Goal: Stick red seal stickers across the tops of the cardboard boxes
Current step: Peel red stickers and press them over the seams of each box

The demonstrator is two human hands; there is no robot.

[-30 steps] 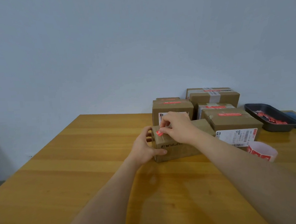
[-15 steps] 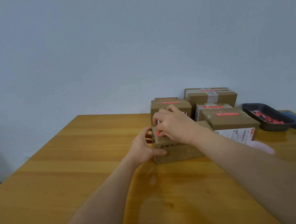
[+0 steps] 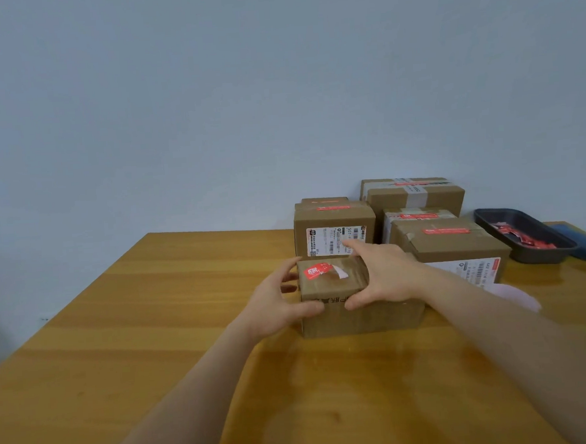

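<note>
The near cardboard box sits on the desk directly between both hands. The left hand cups its left end, thumb on the front face, fingers curled round the far-left corner. The right hand lies over the top right part, thumb on the front face, fingers reaching across the top toward the far edge. Both grips are clamped on the box.

The red seal sticker lies on the box top, just left of the right hand and just beyond the left thumb. Its red part looks laid down. A pale tab at its right end stands curled up, not flat.

Judgement: the step in hand is finishing this seal. To do it well, the left grip should keep the box from sliding while a right fingertip presses from the red part outward to the curled end, so no crease or bubble is trapped. If the pale tab is backing, it wants peeling off first; this cannot be told from the view.

Beyond the hands stand the other boxes, each showing a red strip on top. A dark tray of red pieces lies well to the right of the right hand, with a sticker roll nearer, just behind the right forearm.
</note>
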